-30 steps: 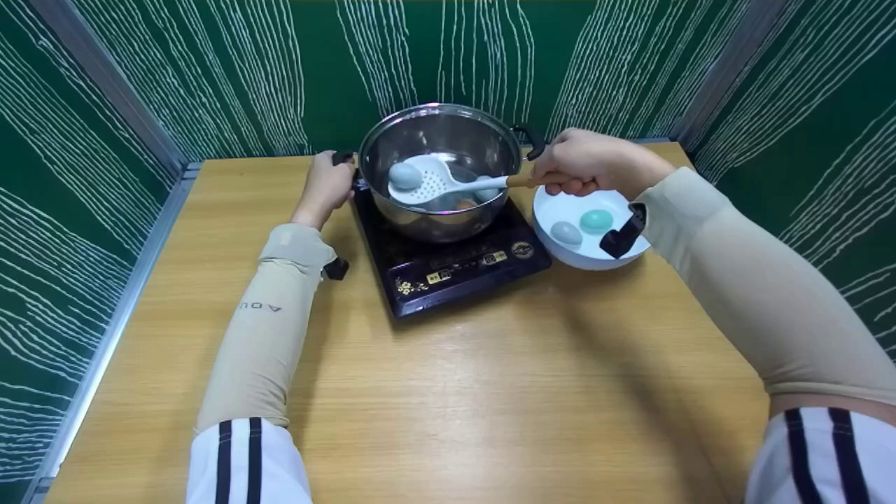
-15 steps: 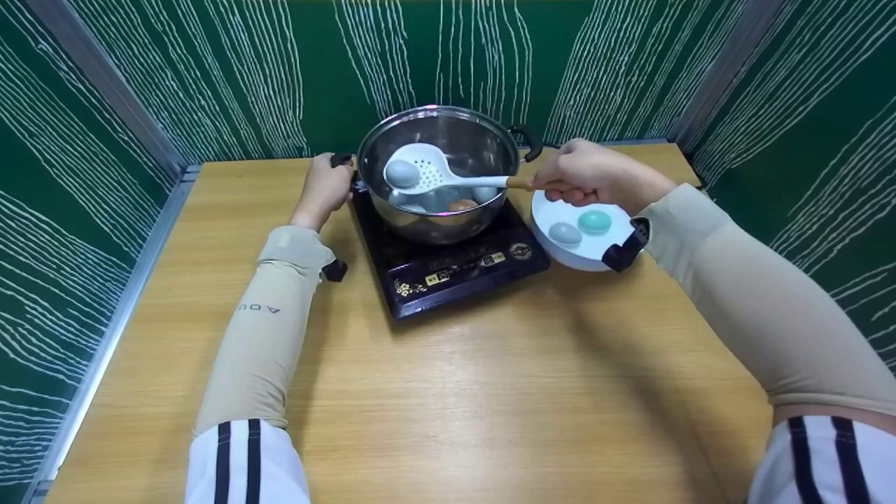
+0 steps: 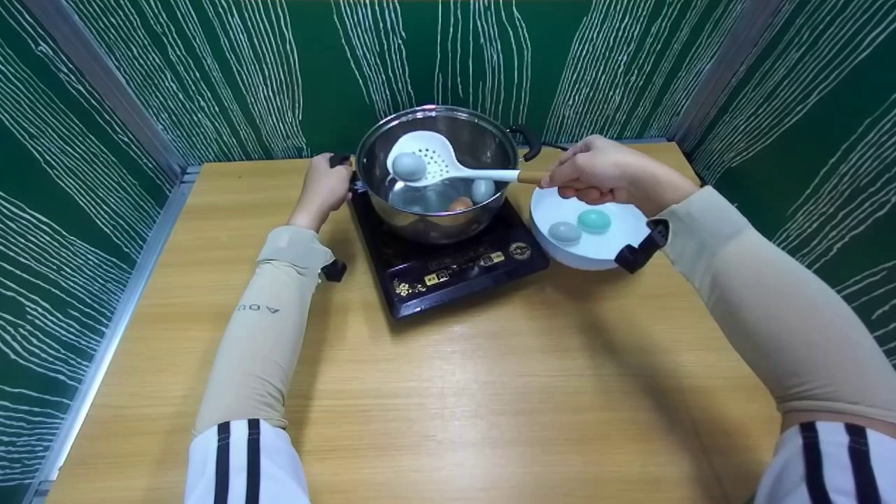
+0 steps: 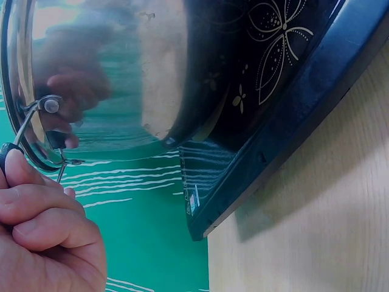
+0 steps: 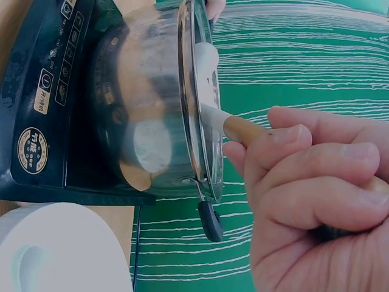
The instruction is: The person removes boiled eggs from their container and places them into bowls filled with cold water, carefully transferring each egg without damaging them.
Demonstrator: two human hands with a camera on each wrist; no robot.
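Note:
A steel pot (image 3: 437, 225) stands on a black induction cooker (image 3: 462, 269). My left hand (image 3: 324, 185) grips the pot's black left handle, and in the left wrist view the fingers (image 4: 58, 228) curl round it. With my right hand (image 3: 605, 171) I hold the wooden handle (image 5: 243, 129) of a white slotted spoon (image 3: 448, 170). Its bowl is raised within the pot's mouth and carries one pale blue egg (image 3: 409, 166). Lower in the pot lie another pale egg (image 3: 483, 190) and a brown egg (image 3: 460, 204), partly hidden by the near rim.
A white bowl (image 3: 584, 260) to the right of the cooker holds a grey-blue egg (image 3: 565, 232) and a green egg (image 3: 593, 220). The pot's right handle (image 3: 526, 143) sticks out near my right hand. Green walls with white streaks enclose the wooden table (image 3: 448, 392).
The slotted spoon has risen with the pale blue egg in it, and my right hand has shifted slightly right. My left hand stays on the pot handle.

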